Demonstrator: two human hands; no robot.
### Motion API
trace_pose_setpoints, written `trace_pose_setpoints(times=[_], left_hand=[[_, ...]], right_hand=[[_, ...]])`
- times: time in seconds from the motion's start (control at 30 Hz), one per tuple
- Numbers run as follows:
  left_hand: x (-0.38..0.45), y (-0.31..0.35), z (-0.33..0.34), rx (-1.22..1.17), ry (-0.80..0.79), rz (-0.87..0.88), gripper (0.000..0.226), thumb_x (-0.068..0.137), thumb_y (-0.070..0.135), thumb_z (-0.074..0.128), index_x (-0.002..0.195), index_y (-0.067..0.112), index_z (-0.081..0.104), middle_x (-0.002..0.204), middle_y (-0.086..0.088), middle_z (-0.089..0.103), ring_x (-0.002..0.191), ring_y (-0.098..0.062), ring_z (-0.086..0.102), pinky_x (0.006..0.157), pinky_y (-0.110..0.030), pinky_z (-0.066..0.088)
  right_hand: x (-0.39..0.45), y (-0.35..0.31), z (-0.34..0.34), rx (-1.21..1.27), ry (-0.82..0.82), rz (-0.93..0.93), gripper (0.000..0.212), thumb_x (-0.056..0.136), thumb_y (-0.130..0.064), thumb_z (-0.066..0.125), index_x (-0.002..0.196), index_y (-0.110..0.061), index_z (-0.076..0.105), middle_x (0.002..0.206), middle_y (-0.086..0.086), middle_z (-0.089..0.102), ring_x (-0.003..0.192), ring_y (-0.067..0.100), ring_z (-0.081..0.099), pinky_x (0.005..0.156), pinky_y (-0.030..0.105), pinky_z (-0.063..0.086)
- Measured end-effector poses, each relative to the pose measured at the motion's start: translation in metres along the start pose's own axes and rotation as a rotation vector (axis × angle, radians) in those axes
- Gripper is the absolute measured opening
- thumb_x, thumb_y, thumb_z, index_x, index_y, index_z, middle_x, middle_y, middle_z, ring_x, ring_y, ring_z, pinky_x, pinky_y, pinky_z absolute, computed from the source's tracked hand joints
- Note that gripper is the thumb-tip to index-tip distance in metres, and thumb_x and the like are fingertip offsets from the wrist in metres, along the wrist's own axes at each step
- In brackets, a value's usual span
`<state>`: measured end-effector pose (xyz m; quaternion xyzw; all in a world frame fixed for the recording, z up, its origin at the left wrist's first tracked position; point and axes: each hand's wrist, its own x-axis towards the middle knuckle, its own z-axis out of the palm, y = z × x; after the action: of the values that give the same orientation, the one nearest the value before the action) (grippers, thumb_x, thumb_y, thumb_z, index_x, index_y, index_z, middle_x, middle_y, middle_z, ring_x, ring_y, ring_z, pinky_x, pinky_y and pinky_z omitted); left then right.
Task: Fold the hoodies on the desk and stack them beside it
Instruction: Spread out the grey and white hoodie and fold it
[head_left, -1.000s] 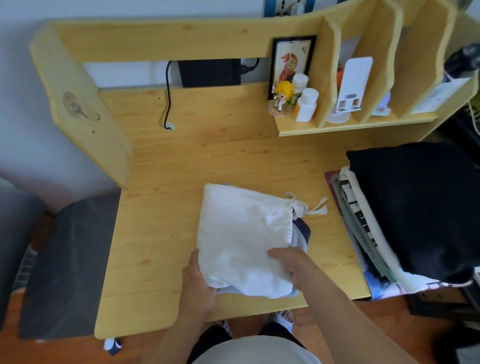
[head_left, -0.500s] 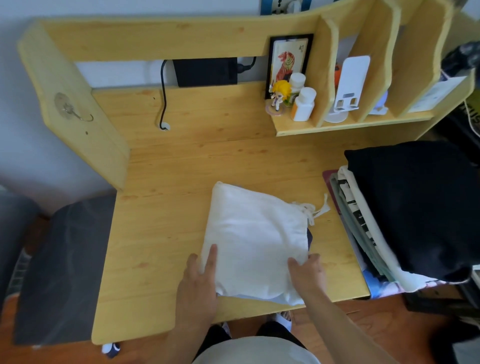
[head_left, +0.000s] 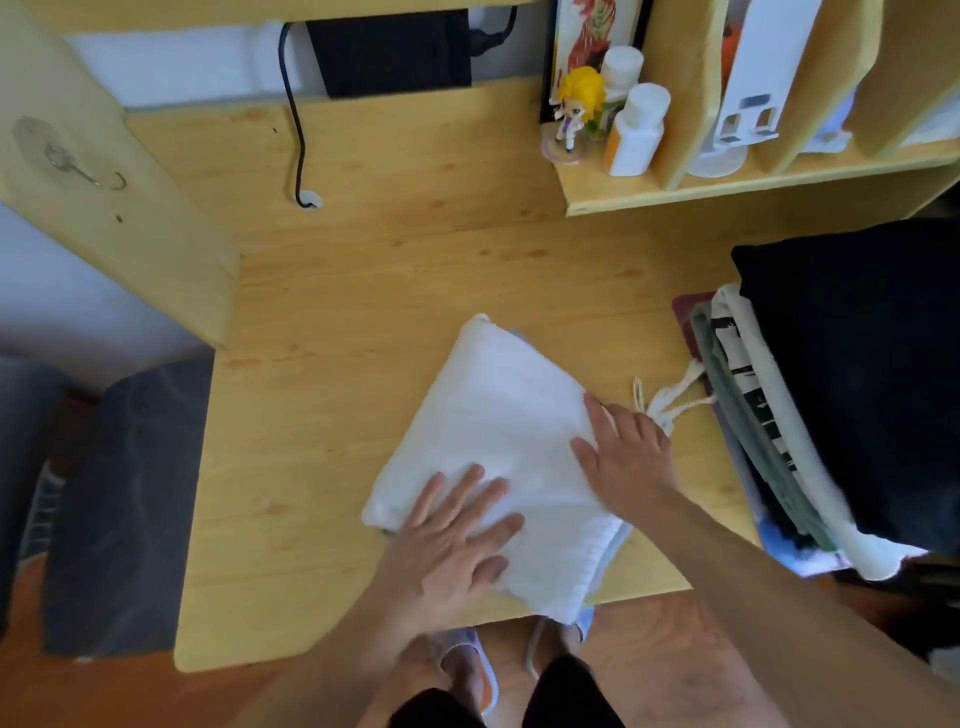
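1. Left hand (head_left: 452, 540) flat, fingers spread, pressing the near-left part of the folded white knit hoodie (head_left: 498, 441); grips nothing.
2. Right hand (head_left: 623, 457) flat on the hoodie's right edge, fingers straight.
3. Hoodie lies at the near edge of the light wooden desk (head_left: 363, 291), one corner overhanging.
4. Long axis runs far-left to near-right; white drawstrings (head_left: 670, 400) trail right, reaching the stack of folded clothes (head_left: 841, 395) at the right edge.
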<state>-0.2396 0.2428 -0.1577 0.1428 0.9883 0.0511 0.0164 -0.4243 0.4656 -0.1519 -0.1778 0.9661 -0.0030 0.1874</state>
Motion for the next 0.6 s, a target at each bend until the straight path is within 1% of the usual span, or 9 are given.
trace_pose_setpoints(times=[0.07,0.13,0.2,0.27,0.33,0.37,0.43,0.47,0.6], left_hand=[[0.000,-0.045,-0.013,0.032,-0.018,0.089,0.036,0.096,0.049,0.052,0.129,0.043,0.065,0.161,0.011,0.039,0.156,-0.025,0.019,0.122,-0.057,0.017],[0.003,-0.066,-0.027,-0.013,-0.004,0.041,0.027,0.098,0.045,0.050,0.104,0.039,0.076,0.151,0.014,0.051,0.155,-0.023,0.023,0.121,-0.058,0.021],[-0.001,-0.053,-0.030,-0.189,0.072,-0.101,0.044,0.102,0.042,0.046,0.073,0.030,0.077,0.138,0.014,0.062,0.150,-0.023,0.033,0.118,-0.055,0.029],[-0.015,-0.025,-0.030,-0.301,0.123,-0.294,0.051,0.102,0.040,0.048,0.060,0.022,0.070,0.123,0.007,0.066,0.139,-0.024,0.046,0.111,-0.050,0.038],[-0.026,-0.004,-0.022,-0.452,0.167,-0.597,0.032,0.095,0.035,0.063,0.068,0.018,0.067,0.109,0.002,0.061,0.126,-0.025,0.049,0.106,-0.044,0.039],[-0.027,0.001,-0.021,-0.579,0.213,-0.812,0.015,0.089,0.030,0.072,0.085,0.016,0.068,0.110,0.000,0.056,0.123,-0.025,0.046,0.104,-0.042,0.040],[-0.017,0.009,-0.027,-0.961,0.165,-1.268,0.061,0.079,0.033,0.079,0.129,0.012,0.052,0.124,-0.006,0.050,0.122,-0.029,0.045,0.104,-0.045,0.045],[-0.010,0.013,-0.032,-1.148,0.126,-1.400,0.076,0.078,0.036,0.079,0.139,0.011,0.042,0.127,-0.008,0.052,0.119,-0.030,0.051,0.103,-0.047,0.049],[0.000,0.014,-0.050,-1.541,0.041,-1.482,0.054,0.086,0.028,0.078,0.127,0.005,0.052,0.118,-0.010,0.066,0.099,-0.030,0.063,0.086,-0.039,0.052]], right_hand=[[-0.051,-0.006,0.019,0.069,0.079,0.093,0.063,0.101,-0.050,0.038,0.156,-0.021,0.030,0.129,0.012,0.054,0.118,0.037,0.051,0.101,0.052,0.044],[-0.096,-0.021,0.031,0.114,0.040,0.165,0.065,0.098,-0.049,0.042,0.153,-0.015,0.034,0.117,0.011,0.056,0.109,0.036,0.054,0.094,0.052,0.047],[-0.112,-0.031,0.031,0.204,-0.113,0.278,0.072,0.096,-0.051,0.046,0.156,-0.018,0.024,0.131,0.009,0.047,0.125,0.034,0.045,0.105,0.049,0.038],[-0.106,-0.034,0.018,0.398,-0.211,0.449,0.078,0.090,-0.049,0.055,0.154,-0.021,0.022,0.144,0.009,0.037,0.137,0.035,0.032,0.112,0.048,0.029],[-0.093,-0.034,0.002,0.608,-0.185,0.564,0.081,0.089,-0.047,0.060,0.155,-0.016,0.024,0.149,0.014,0.033,0.139,0.038,0.029,0.113,0.048,0.027],[-0.086,-0.034,-0.001,0.664,-0.153,0.589,0.083,0.090,-0.050,0.060,0.156,-0.014,0.024,0.151,0.015,0.032,0.139,0.039,0.029,0.113,0.048,0.026],[-0.078,-0.039,-0.002,0.688,-0.148,0.597,0.078,0.091,-0.054,0.059,0.151,-0.012,0.032,0.146,0.015,0.038,0.136,0.038,0.035,0.113,0.047,0.028],[-0.076,-0.044,0.000,0.725,-0.143,0.601,0.074,0.090,-0.054,0.061,0.146,-0.011,0.039,0.140,0.013,0.044,0.131,0.037,0.041,0.111,0.047,0.033],[-0.092,-0.050,-0.006,1.270,-0.248,0.778,0.057,0.081,-0.035,0.081,0.124,-0.004,0.060,0.105,0.011,0.071,0.093,0.031,0.068,0.081,0.044,0.058]])
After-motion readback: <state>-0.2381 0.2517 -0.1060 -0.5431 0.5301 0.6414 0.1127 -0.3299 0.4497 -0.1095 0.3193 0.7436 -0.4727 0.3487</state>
